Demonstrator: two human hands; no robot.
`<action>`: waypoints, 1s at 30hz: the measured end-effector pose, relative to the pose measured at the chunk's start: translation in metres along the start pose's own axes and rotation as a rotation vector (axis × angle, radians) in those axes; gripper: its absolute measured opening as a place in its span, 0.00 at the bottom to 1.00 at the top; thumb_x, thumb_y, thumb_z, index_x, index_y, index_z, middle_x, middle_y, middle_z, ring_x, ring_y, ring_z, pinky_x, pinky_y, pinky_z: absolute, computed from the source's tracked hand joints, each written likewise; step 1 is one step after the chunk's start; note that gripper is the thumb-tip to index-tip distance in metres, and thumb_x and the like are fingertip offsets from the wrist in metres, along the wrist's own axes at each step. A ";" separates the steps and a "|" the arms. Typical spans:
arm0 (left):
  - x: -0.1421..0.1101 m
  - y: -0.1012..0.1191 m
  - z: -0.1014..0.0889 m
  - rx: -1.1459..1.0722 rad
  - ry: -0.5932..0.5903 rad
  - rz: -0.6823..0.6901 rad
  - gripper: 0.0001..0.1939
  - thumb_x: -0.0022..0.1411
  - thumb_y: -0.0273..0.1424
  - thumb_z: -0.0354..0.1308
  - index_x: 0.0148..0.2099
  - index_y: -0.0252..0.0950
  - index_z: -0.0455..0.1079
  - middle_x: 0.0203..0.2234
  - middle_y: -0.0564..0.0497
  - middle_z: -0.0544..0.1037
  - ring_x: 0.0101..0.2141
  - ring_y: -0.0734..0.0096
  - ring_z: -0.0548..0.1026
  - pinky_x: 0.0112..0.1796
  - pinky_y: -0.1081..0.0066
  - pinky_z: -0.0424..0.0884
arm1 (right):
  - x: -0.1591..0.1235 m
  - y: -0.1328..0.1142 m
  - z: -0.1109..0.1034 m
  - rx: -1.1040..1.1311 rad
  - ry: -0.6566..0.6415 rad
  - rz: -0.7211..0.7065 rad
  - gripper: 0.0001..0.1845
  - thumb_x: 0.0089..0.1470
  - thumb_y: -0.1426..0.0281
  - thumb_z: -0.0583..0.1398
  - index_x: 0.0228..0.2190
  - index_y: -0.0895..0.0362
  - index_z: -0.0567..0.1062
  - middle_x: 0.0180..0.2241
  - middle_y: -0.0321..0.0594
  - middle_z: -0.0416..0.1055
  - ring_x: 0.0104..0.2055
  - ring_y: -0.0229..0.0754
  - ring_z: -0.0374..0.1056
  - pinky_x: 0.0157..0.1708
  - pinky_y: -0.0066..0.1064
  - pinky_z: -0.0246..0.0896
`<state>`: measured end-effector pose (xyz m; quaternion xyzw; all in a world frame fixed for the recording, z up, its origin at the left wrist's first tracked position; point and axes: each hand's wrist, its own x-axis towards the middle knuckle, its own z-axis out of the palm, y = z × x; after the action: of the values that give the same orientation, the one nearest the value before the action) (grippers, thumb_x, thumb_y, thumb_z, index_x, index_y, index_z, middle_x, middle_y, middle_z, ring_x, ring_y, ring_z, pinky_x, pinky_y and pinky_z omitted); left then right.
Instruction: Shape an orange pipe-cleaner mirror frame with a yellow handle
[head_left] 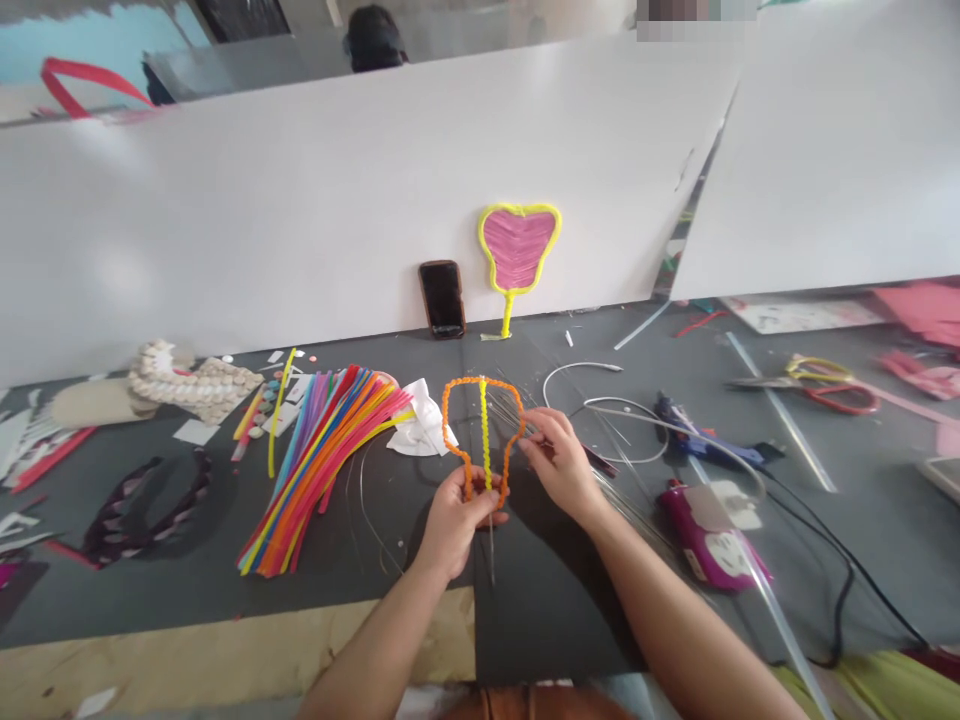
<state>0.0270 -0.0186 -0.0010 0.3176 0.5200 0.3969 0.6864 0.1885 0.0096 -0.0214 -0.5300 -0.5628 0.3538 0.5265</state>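
Note:
My left hand [466,515] is closed around the bottom of a wire frame [447,410] wrapped in orange pipe cleaner. Up the middle of that frame runs a yellow twisted strip [485,430], and a bare wire end sticks out below the hand. My right hand [556,462] has its fingertips pinched at the frame's right side. Against the white board leans a finished-looking pink fan shape with a yellow edge and stem [517,250]. To the left of my hands lies a fanned bundle of colourful pipe cleaners [322,460].
A phone [442,298] leans on the white board [300,220]. At right are a blue glue gun [697,435], scissors [814,382], a purple power strip [709,540] with cables, and clear glue sticks. A dark headband [142,510] and crumpled white tissue [418,420] lie at left.

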 end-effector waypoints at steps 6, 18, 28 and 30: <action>0.001 0.006 0.000 -0.225 -0.094 -0.083 0.16 0.43 0.23 0.67 0.36 0.34 0.68 0.29 0.51 0.74 0.35 0.64 0.76 0.31 0.68 0.75 | 0.004 -0.008 -0.005 -0.284 -0.215 -0.322 0.14 0.58 0.73 0.51 0.36 0.51 0.76 0.40 0.42 0.71 0.41 0.41 0.69 0.41 0.34 0.66; 0.004 0.002 -0.010 -0.452 -0.155 -0.146 0.14 0.44 0.26 0.67 0.36 0.32 0.71 0.20 0.52 0.75 0.21 0.73 0.75 0.26 0.74 0.69 | 0.001 -0.011 0.010 -0.440 -0.226 -0.533 0.14 0.58 0.74 0.53 0.41 0.51 0.76 0.40 0.44 0.73 0.43 0.43 0.70 0.44 0.36 0.67; 0.006 0.003 -0.006 -0.496 -0.109 -0.105 0.12 0.41 0.24 0.67 0.30 0.32 0.70 0.17 0.55 0.72 0.18 0.78 0.72 0.22 0.79 0.64 | -0.003 -0.016 0.017 -0.438 -0.166 -0.552 0.14 0.57 0.74 0.54 0.39 0.49 0.76 0.39 0.43 0.74 0.40 0.43 0.71 0.43 0.38 0.69; 0.006 0.003 -0.006 -0.505 -0.124 -0.095 0.11 0.41 0.25 0.67 0.30 0.33 0.70 0.17 0.56 0.72 0.18 0.78 0.72 0.22 0.79 0.64 | -0.004 -0.016 0.017 -0.428 -0.152 -0.564 0.14 0.56 0.75 0.54 0.39 0.49 0.76 0.39 0.43 0.74 0.40 0.43 0.71 0.43 0.37 0.69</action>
<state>0.0211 -0.0121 -0.0026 0.1353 0.3756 0.4611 0.7925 0.1676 0.0056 -0.0101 -0.4243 -0.7859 0.1069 0.4370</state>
